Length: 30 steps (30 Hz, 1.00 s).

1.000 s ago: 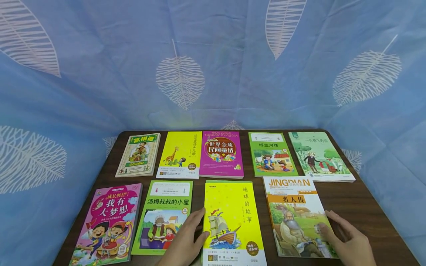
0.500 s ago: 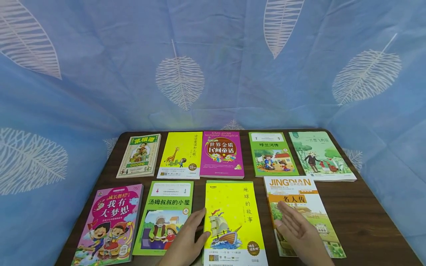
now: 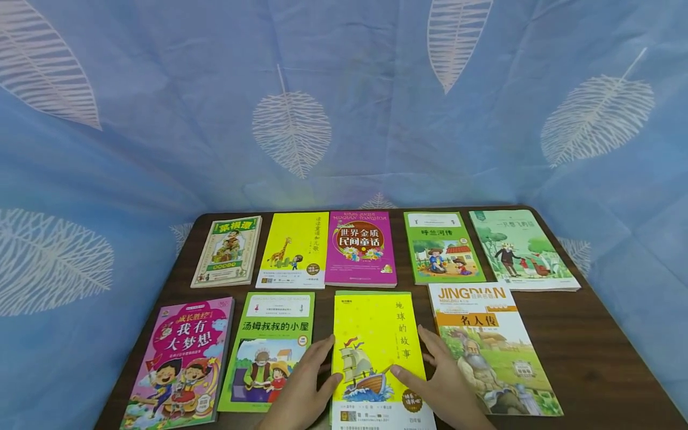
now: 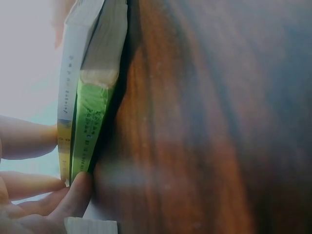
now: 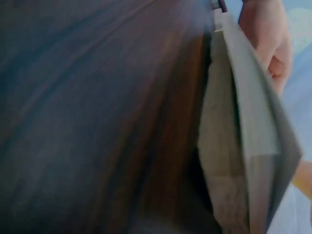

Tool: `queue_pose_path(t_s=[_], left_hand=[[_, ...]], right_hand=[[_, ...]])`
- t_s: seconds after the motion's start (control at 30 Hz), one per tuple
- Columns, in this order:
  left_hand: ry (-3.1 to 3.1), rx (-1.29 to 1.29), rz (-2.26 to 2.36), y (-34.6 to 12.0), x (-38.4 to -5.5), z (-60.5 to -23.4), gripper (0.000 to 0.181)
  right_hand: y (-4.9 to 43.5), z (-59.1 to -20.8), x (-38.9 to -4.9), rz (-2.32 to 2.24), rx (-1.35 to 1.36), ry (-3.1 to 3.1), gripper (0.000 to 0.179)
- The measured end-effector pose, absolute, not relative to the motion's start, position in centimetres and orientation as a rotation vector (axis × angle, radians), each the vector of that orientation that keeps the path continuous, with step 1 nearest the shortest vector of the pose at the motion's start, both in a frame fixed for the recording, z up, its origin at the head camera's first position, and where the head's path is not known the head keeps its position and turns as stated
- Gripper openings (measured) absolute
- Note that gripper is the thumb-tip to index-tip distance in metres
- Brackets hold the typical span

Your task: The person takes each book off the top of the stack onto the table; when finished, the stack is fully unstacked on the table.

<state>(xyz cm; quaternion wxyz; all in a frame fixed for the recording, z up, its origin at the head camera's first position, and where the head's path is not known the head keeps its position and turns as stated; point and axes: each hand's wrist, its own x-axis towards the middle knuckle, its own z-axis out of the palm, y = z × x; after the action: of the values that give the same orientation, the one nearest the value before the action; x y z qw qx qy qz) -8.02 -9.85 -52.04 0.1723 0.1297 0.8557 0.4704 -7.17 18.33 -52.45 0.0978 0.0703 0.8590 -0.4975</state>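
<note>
A yellow book with a sailing ship (image 3: 365, 340) lies on top of a green book (image 4: 87, 126), whose edge shows beneath it. My left hand (image 3: 302, 385) rests at the stack's left side, its fingertips touching the yellow and green spines in the left wrist view. Over the right side of the yellow book is my right hand (image 3: 438, 382), its thumb across the cover and its fingers near the right edge; contact there is unclear. To the right lies a book with a bearded man (image 3: 491, 349), touched by neither hand.
On the brown wooden table (image 3: 596, 358) stand two rows of books. A green book (image 3: 274, 352) and a pink book (image 3: 180, 358) lie left of my left hand. Behind are a purple book (image 3: 361, 248), a giraffe book (image 3: 292, 248) and several others. A blue leaf-patterned cloth (image 3: 344, 107) hangs around the table.
My right hand has left the right edge of the bearded-man book and moved left across it to the yellow book. My left hand has stayed by the stack's left side.
</note>
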Motion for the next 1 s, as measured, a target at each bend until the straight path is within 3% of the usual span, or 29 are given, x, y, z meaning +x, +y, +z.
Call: queue_pose_path(t_s=[0.17,0.4,1.0], left_hand=[[2.421,0.383,1.352,-10.0,-8.1,-52.0,0.068],[2.396,0.379,1.376,-10.1,-8.3,-51.9,0.067],[2.495,0.379,1.193,-9.3,-7.9,-51.6,0.078]], right_hand=[[18.0,-52.7,-7.5,-1.403,0.206,2.604,0.112],[18.0,-53.0,-7.7,-1.426,0.201,2.605,0.111],[18.9,-52.5,-6.5,-1.597,0.324,2.661,0.073]])
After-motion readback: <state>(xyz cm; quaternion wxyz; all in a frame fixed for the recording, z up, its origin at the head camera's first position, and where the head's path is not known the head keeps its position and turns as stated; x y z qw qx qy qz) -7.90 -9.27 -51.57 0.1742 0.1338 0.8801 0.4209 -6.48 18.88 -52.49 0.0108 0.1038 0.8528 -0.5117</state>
